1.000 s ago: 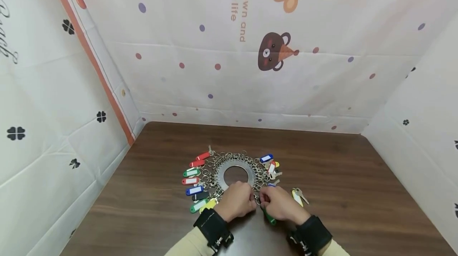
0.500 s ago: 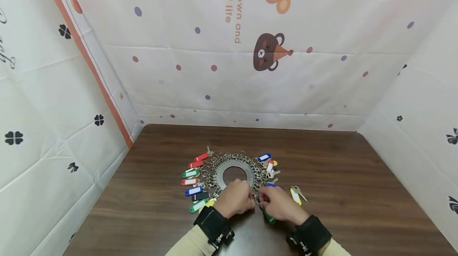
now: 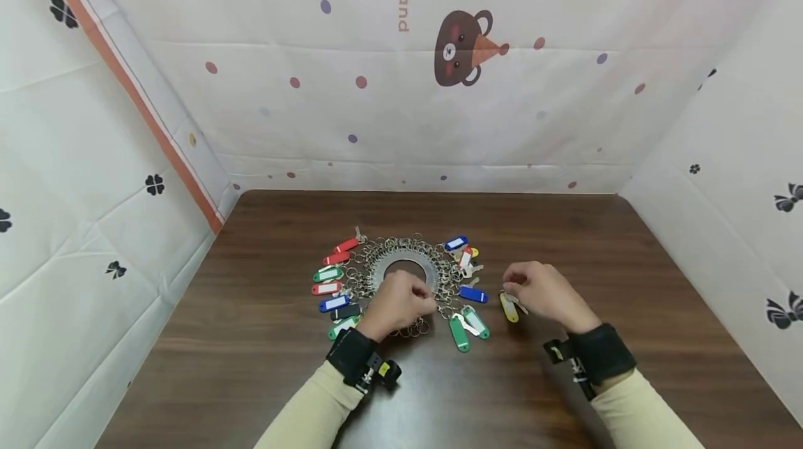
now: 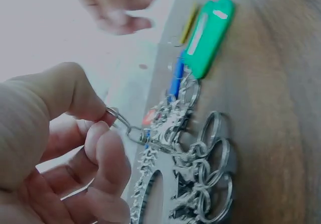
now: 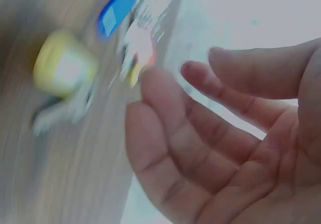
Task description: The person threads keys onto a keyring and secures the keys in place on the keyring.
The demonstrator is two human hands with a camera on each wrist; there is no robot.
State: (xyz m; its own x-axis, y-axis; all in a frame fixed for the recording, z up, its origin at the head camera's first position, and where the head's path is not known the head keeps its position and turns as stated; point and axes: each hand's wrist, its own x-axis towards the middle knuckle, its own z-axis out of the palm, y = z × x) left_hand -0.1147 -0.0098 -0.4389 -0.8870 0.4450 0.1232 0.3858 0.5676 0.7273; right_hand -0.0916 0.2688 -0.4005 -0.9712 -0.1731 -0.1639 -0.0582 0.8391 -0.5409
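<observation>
A flat grey metal ring (image 3: 404, 256) lies on the table, fringed with small chains and split rings. My left hand (image 3: 398, 304) is over its near side; in the left wrist view, thumb and fingertip pinch one split ring (image 4: 118, 116), lifted on its chain. My right hand (image 3: 546, 292) hovers over a yellow key tag (image 3: 509, 308) with keys beside it. Its fingers are loosely bent with nothing between them in the right wrist view. Two green key tags (image 3: 459, 334), with a key between them, lie at the ring's near right.
Red, green, blue and black key tags (image 3: 326, 288) fan out along the ring's left side. Blue tags (image 3: 473, 294) and a red one (image 3: 465, 258) lie on its right. White patterned cloth (image 3: 301, 121) encloses the brown table (image 3: 282, 379) at the back and sides.
My right hand has left the green tags at the ring and moved right to the yellow tag. Both green tags now show fully. The left hand stays at the ring; the head view has tilted down.
</observation>
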